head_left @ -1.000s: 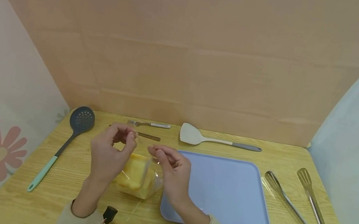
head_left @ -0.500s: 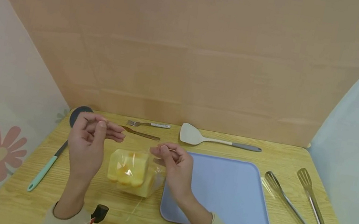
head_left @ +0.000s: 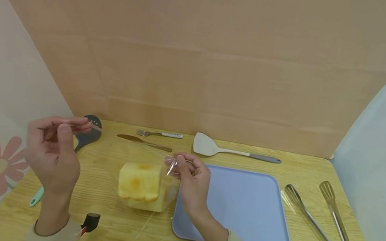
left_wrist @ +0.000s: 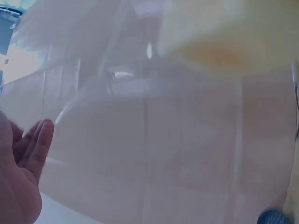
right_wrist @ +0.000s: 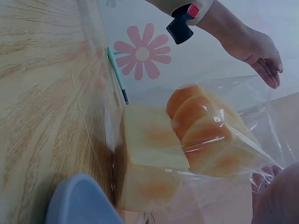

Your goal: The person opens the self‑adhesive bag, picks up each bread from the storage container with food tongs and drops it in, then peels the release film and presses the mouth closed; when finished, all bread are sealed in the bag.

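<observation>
A clear plastic bag (right_wrist: pixel 261 121) stretches between the two hands. Pinched between left thumb and fingers is one edge of it, the left hand (head_left: pixel 55 152) being raised at the left over the skimmer. The right hand (head_left: pixel 192 185) pinches gathered film on the bag's other side, beside the tray. Under the film, between the hands, a yellow bread loaf (head_left: pixel 139 182) shows its browned top. The right wrist view shows a rounded, ridged loaf (right_wrist: pixel 205 135) behind film, close against a square-cornered bread block (right_wrist: pixel 149 144). Blurred bread fills the upper right of the left wrist view.
A blue tray (head_left: pixel 239 210) lies right of the bread, with metal tongs (head_left: pixel 331 235) beyond it. At the back are a fork (head_left: pixel 159 133), a knife (head_left: pixel 146 143) and a white spatula (head_left: pixel 208 144). The skimmer (head_left: pixel 92 130) lies partly behind the left hand.
My left hand has moved far left from near my right hand, spreading the film wide. The yellow loaf's browned top has turned into view. My right hand has shifted slightly right.
</observation>
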A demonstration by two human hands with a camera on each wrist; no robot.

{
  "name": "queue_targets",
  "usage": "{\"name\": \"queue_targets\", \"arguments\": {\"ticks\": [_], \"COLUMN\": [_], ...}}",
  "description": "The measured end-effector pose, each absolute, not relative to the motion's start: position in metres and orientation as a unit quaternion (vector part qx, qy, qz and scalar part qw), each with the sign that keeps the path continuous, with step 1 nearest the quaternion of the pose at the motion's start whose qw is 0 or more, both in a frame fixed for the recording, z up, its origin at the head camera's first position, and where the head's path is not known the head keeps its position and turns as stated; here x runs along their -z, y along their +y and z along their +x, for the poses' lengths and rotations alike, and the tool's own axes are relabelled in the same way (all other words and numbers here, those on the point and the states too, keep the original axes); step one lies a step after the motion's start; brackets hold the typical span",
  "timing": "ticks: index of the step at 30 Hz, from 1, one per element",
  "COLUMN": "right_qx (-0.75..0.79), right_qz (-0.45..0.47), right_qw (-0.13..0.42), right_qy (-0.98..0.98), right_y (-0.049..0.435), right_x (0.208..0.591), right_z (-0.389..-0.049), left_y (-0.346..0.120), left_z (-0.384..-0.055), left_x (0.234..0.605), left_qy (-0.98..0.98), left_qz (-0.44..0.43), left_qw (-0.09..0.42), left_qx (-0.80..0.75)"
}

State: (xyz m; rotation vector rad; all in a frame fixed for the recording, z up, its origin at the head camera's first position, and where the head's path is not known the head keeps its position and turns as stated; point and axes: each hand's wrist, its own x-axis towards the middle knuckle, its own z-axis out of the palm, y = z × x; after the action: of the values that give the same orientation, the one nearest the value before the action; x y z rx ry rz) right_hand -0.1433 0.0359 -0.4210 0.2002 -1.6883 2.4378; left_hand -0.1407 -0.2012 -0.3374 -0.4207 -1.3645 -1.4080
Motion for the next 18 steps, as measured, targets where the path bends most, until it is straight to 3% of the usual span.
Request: {"name": "queue_targets", "arguments": {"ticks": [6,11,18], "right_qx": [-0.817,-0.829,-0.835], "right_qz": [0.070,0.071,0.068], "right_qw": [0.097,0.101,0.100], "right_qy": [-0.563,-0.545,-0.536], "right_y": [0.036,0.036,0.036], "right_x": [0.421,0.421,0.421], "right_z": [-0.144,-0.145,-0.146], "left_y": [-0.221,-0.235,-0.242], "left_z": [-0.148,-0.154,-0.156], "left_x": [0.342,0.351,0.358], "left_qy": [-0.696,-0.739,-0.755], "left_qz": [-0.205,-0.251,-0.197], "left_qw": [0.612,0.583,0.578], "left_qx": [0.316,0.228,0.238]}}
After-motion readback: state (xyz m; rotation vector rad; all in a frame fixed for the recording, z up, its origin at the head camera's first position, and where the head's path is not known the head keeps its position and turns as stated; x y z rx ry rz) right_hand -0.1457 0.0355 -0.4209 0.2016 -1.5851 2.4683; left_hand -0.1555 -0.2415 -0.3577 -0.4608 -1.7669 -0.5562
